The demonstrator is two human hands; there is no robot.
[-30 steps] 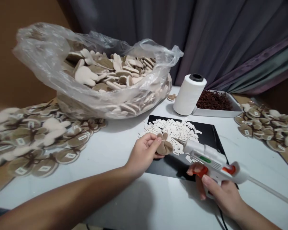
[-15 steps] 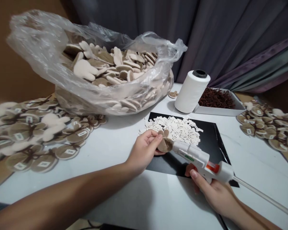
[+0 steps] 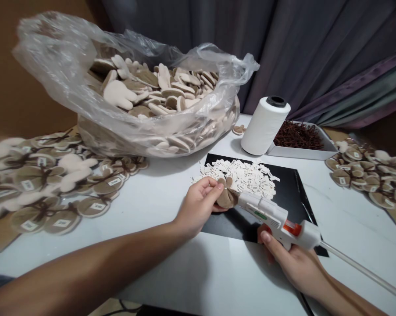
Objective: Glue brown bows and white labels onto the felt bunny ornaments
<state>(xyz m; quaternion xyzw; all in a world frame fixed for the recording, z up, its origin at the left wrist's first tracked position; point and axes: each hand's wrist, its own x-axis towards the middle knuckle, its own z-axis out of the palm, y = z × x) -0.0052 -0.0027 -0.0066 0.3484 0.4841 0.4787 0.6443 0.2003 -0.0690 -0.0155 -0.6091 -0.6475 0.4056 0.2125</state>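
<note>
My left hand (image 3: 198,205) pinches a small tan felt piece (image 3: 226,196), folded into rounded lobes, above the black mat. My right hand (image 3: 285,260) grips a white hot glue gun (image 3: 266,216) with an orange trigger and nozzle guard. The gun's tip points left and sits against or very close to the felt; the contact point is hidden. A long glue stick (image 3: 362,272) trails from the back of the gun toward the lower right.
A heap of small white paper labels (image 3: 240,177) lies on the black mat (image 3: 250,226). Behind stand a clear plastic bag (image 3: 158,131) full of felt shapes, a white thread cone (image 3: 265,125) and a white tray (image 3: 299,151) of brown cords. Labelled felt pieces (image 3: 43,184) spread left, with more (image 3: 365,173) right.
The glue gun has moved left and up from its position a second ago, its tip reaching the felt piece. The felt stays in my left hand, and the view has shifted slightly.
</note>
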